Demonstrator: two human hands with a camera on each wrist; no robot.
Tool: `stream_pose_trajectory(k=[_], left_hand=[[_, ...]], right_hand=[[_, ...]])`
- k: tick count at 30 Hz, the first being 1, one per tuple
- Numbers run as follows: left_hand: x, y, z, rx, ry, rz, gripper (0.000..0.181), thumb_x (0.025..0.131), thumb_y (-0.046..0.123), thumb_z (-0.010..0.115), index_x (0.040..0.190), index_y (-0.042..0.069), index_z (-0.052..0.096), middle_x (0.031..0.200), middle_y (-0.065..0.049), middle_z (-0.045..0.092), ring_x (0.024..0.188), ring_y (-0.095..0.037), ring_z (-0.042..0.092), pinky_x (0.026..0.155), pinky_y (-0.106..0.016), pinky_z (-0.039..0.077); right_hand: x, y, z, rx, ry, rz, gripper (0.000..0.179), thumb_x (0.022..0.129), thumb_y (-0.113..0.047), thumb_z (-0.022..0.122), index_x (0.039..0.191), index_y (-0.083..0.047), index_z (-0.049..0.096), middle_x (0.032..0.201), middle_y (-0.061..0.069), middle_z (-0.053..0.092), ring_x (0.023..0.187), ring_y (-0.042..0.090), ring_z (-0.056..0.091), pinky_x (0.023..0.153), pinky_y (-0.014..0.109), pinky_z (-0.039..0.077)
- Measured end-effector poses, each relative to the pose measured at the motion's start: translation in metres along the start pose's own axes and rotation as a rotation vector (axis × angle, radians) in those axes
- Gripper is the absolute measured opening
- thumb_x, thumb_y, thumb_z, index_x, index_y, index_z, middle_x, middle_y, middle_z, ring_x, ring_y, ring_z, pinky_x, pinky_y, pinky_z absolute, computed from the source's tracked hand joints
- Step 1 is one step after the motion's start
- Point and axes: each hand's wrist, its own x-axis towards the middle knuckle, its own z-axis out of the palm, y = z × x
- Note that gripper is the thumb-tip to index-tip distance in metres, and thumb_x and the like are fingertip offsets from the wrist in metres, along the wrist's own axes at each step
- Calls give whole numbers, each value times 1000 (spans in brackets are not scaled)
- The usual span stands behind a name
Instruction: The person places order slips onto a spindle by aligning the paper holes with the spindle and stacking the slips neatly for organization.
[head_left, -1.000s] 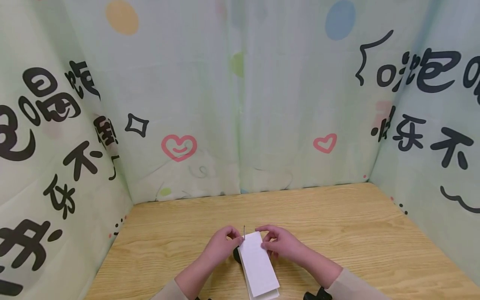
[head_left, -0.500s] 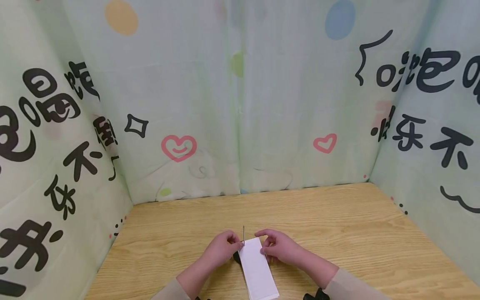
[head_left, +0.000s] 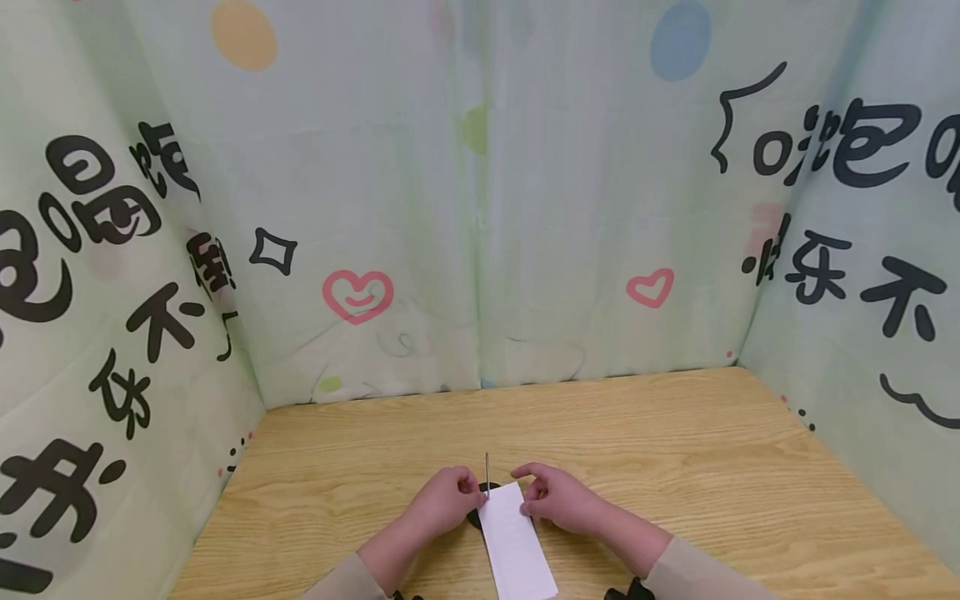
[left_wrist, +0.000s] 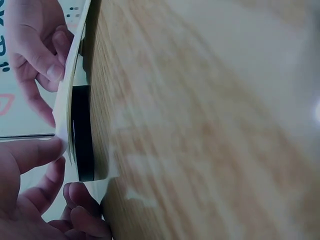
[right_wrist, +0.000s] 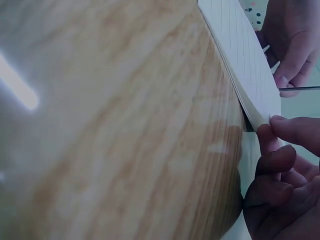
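A bill spike stands on the table, its thin metal spike (head_left: 487, 471) upright and its black round base (left_wrist: 82, 135) mostly under paper. White lined paper (head_left: 517, 546), long and narrow and in more than one layer, has the spike through it near its far left corner. Beside the spike, my left hand (head_left: 444, 502) pinches that corner with the thumb on top. My right hand (head_left: 561, 498) pinches the far right edge between thumb and fingers, the index finger stretched out past the corner. In the right wrist view the paper's end bends at my right fingertips (right_wrist: 280, 120).
The wood-grain table (head_left: 337, 450) spreads around the hands. Patterned curtain (head_left: 555, 208) encloses its back and both sides. Black devices (head_left: 630, 590) show at the sleeves near the bottom edge.
Both hands have moved down and nearer the body with the paper. More of the spike shows above the paper, and the base's far rim now appears behind it.
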Motion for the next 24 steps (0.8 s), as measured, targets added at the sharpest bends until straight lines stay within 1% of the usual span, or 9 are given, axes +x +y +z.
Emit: stream_pose_trajectory(k=[5, 12, 16, 21, 24], left_hand=[[-1, 1, 0, 24, -6, -10, 19, 90, 17, 73, 77, 13, 59, 70, 1, 51, 62, -15, 46, 53, -27, 35], [-3, 2, 0, 15, -9, -29, 18, 90, 17, 73, 78, 12, 60, 70, 0, 51, 62, -16, 47, 53, -29, 36], [-2, 5, -1, 3, 5, -42, 17, 89, 19, 74, 86, 10, 60, 78, -1, 54, 70, -17, 50, 61, -31, 39], [-2, 6, -1, -15, 12, -66, 21, 90, 22, 73, 99, 8, 60, 92, -4, 55, 83, -20, 51, 72, -38, 43], [-5, 6, -2, -26, 10, -48, 24, 92, 26, 71, 106, 9, 61, 101, -5, 55, 90, -21, 52, 78, -42, 44]], right_hand=[[1, 2, 2, -42, -2, -1, 46, 89, -6, 72, 132, -2, 55, 79, 2, 58, 65, 15, 49, 56, 25, 40], [1, 0, 1, -82, -18, 0, 48, 89, -6, 71, 133, 0, 52, 78, 1, 59, 67, 15, 51, 58, 26, 41], [0, -2, 0, -105, -9, -1, 51, 89, -6, 70, 135, 2, 49, 77, 0, 60, 65, 14, 52, 58, 26, 42], [-4, -4, -3, -100, 24, 14, 49, 93, -12, 67, 136, 2, 48, 79, 1, 59, 63, 16, 52, 56, 28, 43], [-10, -5, -7, -78, 52, 22, 47, 96, -15, 65, 136, 3, 48, 83, 3, 59, 61, 18, 53, 55, 29, 44]])
